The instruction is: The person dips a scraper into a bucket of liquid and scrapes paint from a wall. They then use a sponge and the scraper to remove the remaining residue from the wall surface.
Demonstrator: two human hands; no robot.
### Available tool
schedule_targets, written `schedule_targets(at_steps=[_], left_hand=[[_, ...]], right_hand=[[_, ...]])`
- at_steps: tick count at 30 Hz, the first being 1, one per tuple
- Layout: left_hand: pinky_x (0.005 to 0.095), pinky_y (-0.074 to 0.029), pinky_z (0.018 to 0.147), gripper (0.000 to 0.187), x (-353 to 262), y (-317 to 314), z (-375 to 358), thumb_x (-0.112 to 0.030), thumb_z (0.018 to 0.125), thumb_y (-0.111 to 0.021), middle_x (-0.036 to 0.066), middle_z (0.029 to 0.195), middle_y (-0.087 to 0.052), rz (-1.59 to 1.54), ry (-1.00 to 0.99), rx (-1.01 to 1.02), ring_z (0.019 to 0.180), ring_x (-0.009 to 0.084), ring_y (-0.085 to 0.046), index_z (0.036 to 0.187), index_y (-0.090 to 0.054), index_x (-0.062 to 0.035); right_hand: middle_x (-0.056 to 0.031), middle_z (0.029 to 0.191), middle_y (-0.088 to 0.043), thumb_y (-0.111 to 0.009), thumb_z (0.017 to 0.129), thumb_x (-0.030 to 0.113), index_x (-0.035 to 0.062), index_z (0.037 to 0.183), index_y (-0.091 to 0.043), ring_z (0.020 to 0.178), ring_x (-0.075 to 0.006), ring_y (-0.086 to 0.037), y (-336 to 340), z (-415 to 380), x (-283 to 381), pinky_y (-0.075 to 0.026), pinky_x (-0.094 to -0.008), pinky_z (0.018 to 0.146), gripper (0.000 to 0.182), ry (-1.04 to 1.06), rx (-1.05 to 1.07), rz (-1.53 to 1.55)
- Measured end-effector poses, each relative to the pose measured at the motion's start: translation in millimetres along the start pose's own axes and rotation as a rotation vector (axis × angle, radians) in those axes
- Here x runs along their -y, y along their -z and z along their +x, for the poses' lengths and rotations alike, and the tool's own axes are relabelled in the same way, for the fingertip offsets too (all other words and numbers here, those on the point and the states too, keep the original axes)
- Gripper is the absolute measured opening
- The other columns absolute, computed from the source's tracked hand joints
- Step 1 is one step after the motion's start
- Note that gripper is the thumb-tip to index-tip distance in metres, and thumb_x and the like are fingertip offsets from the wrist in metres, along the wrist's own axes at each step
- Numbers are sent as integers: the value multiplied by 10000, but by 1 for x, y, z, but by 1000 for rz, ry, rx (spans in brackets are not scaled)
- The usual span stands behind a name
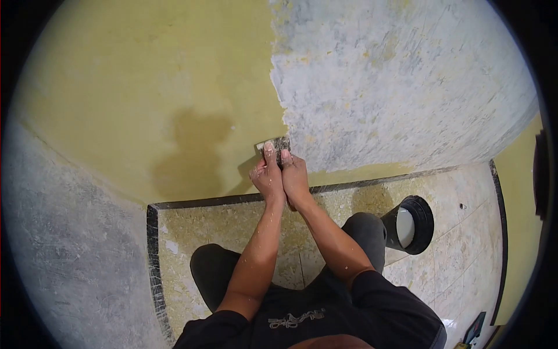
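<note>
Both hands grip one paint scraper (280, 143), its wide dark blade, crusted with paint residue, against the wall. My left hand (269, 176) is closed on it, thumb pointing up along the tool. Pressed alongside, my right hand (295, 177) is closed on it too, thumb up. Most of the handle is hidden by the hands. The blade lies at the ragged border between yellow paint (157, 75) on the left and bare, grey-white scraped wall (372, 99) on the right. Pale flecks cling to my fingers and forearms.
A black bucket (427, 224) with whitish liquid stands on the tiled floor to the right of my knee. Yellow paint flakes (186, 232) litter the floor below the wall. Dark skirting (232, 199) runs along its foot. A grey scraped wall (87, 250) rises at left.
</note>
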State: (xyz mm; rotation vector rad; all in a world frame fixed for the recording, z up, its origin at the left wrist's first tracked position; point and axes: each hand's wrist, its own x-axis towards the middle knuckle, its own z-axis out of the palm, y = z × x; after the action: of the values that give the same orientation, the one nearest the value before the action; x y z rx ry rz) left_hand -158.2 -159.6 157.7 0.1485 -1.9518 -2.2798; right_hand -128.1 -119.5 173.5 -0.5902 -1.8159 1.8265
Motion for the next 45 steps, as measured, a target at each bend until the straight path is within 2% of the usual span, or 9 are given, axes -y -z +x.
schedule_targets(at_steps=[22, 24, 25, 29, 31, 32, 36, 41, 45], left_hand=[[286, -389, 528, 458, 23, 5, 11, -363, 871, -662, 10, 578, -572, -133, 102, 55, 585, 77, -443, 731, -662, 73], [280, -389, 531, 423, 26, 5, 15, -335, 879, -659, 13, 603, -595, 123, -81, 14, 589, 77, -445, 747, -669, 66], [280, -389, 532, 424, 16, 0, 10, -335, 885, -651, 14, 612, -598, -49, -28, 19, 590, 76, -447, 750, -669, 66], [262, -408, 560, 403, 10, 6, 5, -317, 891, -646, 18, 660, -617, -145, 114, 28, 617, 68, -477, 769, -673, 65], [256, -414, 568, 398, 3, 6, 10, -313, 891, -647, 18, 666, -618, -119, 123, 47, 626, 65, -484, 771, -674, 65], [260, -410, 565, 410, -1, 5, 9, -320, 894, -640, 12, 663, -613, -106, 86, 41, 621, 66, -476, 759, -668, 67], [284, -399, 543, 459, -23, 1, 2, -339, 901, -621, 24, 612, -592, -99, -16, 18, 591, 84, -459, 721, -642, 82], [334, -367, 493, 523, 36, 4, 13, -386, 873, -632, 107, 483, -495, 47, -60, -29, 528, 107, -417, 680, -601, 99], [344, -365, 484, 519, -9, -2, 14, -379, 880, -622, 97, 477, -492, 33, -57, -12, 523, 103, -403, 686, -605, 101]], right_hand=[[-190, 663, -581, -423, 984, 268, -102, 808, -575, 636, -204, -456, -3, -3, -11, -423, -404, 643, 437, 10, -16, -35], [-195, 652, -563, -426, 982, 271, -103, 804, -571, 629, -206, -441, -1, 0, -27, -420, -399, 637, 439, 77, -14, -134], [-86, 648, -528, -428, 991, 309, -73, 774, -551, 649, -149, -397, -3, 0, -22, -410, -354, 609, 456, -5, 7, -30], [-86, 653, -534, -434, 990, 315, -73, 783, -560, 649, -150, -405, -3, -6, -10, -410, -356, 608, 457, 12, -36, -125], [-234, 665, -553, -430, 980, 277, -107, 804, -568, 623, -226, -435, -3, 0, -4, -418, -400, 636, 444, 47, -5, -107], [-234, 665, -553, -430, 980, 277, -107, 804, -568, 623, -226, -435, -6, 4, 1, -418, -400, 636, 444, 64, -5, -100], [-213, 655, -551, -439, 978, 271, -106, 805, -571, 613, -216, -427, -8, 7, -1, -414, -393, 625, 435, 7, -22, -13], [-142, 625, -545, -441, 981, 253, -102, 779, -570, 622, -172, -405, -2, -2, -11, -403, -381, 602, 428, 77, -34, -94], [-116, 609, -541, -442, 981, 232, -102, 762, -567, 623, -155, -393, -11, 15, 10, -398, -378, 585, 418, 10, -28, 44]])
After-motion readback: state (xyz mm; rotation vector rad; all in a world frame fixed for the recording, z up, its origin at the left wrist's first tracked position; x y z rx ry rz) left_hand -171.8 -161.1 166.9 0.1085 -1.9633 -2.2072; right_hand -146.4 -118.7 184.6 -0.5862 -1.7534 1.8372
